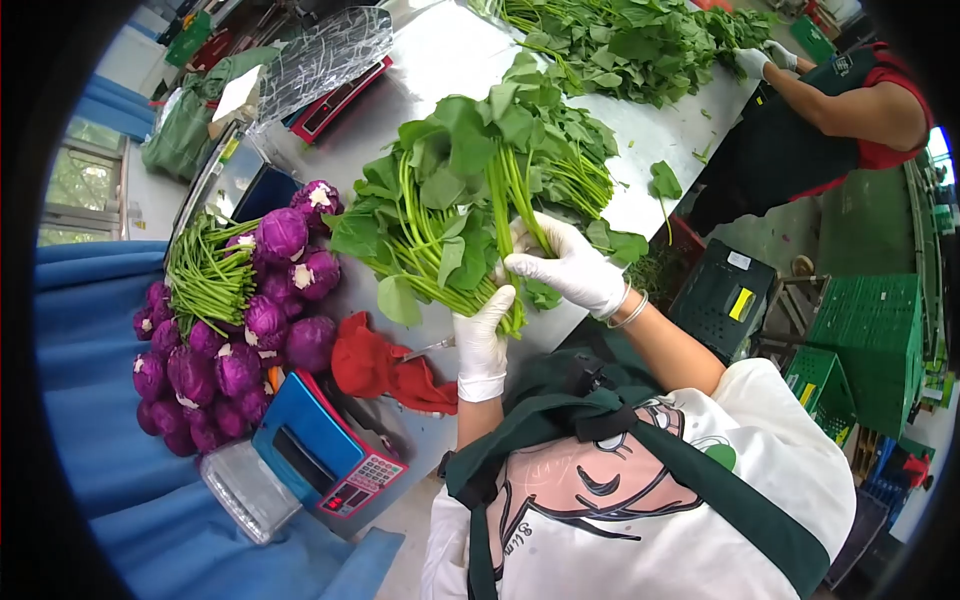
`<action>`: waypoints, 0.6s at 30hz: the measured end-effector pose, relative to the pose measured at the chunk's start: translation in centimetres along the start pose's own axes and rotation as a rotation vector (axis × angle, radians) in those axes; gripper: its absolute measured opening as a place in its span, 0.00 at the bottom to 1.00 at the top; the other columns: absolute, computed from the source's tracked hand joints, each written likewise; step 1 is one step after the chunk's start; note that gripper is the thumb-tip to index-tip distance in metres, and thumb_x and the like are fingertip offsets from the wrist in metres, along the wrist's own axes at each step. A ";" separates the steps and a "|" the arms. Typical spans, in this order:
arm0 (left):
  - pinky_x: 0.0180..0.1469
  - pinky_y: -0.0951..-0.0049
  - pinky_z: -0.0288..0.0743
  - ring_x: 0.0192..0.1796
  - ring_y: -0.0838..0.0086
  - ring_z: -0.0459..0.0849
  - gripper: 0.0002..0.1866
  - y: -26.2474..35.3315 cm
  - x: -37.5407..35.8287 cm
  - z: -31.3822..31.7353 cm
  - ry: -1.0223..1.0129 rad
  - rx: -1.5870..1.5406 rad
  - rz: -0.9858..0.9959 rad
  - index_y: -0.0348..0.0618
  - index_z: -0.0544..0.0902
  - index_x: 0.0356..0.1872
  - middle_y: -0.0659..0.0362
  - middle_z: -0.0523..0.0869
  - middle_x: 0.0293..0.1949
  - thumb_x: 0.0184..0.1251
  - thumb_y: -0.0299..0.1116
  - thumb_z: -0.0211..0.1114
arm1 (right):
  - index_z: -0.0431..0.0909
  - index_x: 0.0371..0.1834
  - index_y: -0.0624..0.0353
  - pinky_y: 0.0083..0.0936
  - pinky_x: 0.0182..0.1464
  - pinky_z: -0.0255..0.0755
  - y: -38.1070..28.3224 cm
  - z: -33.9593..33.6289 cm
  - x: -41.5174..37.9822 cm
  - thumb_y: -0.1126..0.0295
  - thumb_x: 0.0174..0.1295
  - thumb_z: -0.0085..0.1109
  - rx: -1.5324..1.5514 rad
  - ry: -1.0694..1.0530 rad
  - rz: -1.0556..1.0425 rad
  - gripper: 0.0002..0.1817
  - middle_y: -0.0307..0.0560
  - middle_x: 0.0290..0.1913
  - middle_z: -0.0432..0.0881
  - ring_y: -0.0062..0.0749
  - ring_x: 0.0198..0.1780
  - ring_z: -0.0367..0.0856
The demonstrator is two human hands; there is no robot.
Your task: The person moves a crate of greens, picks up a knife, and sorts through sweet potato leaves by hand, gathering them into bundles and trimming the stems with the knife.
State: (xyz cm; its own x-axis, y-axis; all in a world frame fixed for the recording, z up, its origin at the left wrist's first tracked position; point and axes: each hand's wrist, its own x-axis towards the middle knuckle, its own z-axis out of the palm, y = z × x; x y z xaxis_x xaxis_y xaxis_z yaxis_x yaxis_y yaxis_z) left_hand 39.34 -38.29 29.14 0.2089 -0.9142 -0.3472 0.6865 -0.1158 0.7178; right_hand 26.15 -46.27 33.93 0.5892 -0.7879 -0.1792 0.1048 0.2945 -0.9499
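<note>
Both hands wear white gloves. My left hand (484, 335) is closed round the lower stems of a bunch of leafy greens (430, 235). My right hand (572, 268) pinches a few upright stems (507, 205) at the right side of that bunch, their leaves standing above the fingers. Behind my right hand lies another bunch of greens (580, 180) on the metal table (450, 55). The stem ends stick out below, between the two hands. A red cloth (375, 362) with a metal tool on it lies left of my left hand.
Purple cabbages (215, 370) are piled at left, with cut green stems (208, 280) on them. A blue and red scale (320, 450) stands at the front left, a second red scale (340, 100) at the back. A greens heap (630, 45) and a co-worker (840, 120) are at back right; green crates (865, 325) at right.
</note>
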 end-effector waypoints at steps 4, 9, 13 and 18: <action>0.51 0.74 0.71 0.49 0.73 0.76 0.26 0.0 0.7 1.0 0.028 -0.038 0.007 0.39 0.69 0.55 0.58 0.76 0.50 0.53 0.14 0.60 | 0.67 0.48 0.63 0.18 0.43 0.69 0.1 -0.4 0.3 0.69 0.58 0.58 0.017 0.019 -0.033 0.18 0.41 0.38 0.77 0.19 0.39 0.75; 0.39 0.76 0.71 0.38 0.75 0.76 0.16 -1.0 0.8 2.7 0.079 0.017 0.101 0.38 0.72 0.46 0.59 0.77 0.39 0.55 0.18 0.59 | 0.65 0.49 0.62 0.17 0.43 0.67 0.1 0.0 0.8 0.68 0.62 0.53 0.013 0.199 -0.182 0.15 0.38 0.35 0.74 0.17 0.38 0.71; 0.32 0.78 0.70 0.29 0.77 0.76 0.08 -1.9 0.3 2.2 0.058 0.229 0.040 0.38 0.75 0.38 0.61 0.78 0.31 0.57 0.23 0.61 | 0.64 0.48 0.61 0.19 0.40 0.65 -1.6 -1.8 2.0 0.65 0.64 0.48 -0.047 0.221 -0.251 0.15 0.38 0.34 0.71 0.19 0.35 0.67; 0.27 0.79 0.72 0.28 0.79 0.75 0.10 -0.6 1.1 0.9 0.054 0.196 0.030 0.39 0.75 0.40 0.61 0.78 0.30 0.59 0.29 0.63 | 0.61 0.51 0.63 0.23 0.36 0.66 -0.4 -3.2 2.2 0.66 0.64 0.45 -0.510 0.194 -0.445 0.16 0.47 0.32 0.72 0.26 0.31 0.70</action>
State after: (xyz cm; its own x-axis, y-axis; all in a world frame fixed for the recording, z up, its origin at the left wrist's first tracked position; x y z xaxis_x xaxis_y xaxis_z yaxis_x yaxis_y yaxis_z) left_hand 38.52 -39.55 28.82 0.2678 -0.8968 -0.3522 0.5319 -0.1672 0.8301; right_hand 24.89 -49.84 33.09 0.4194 -0.8707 0.2571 -0.1135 -0.3312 -0.9367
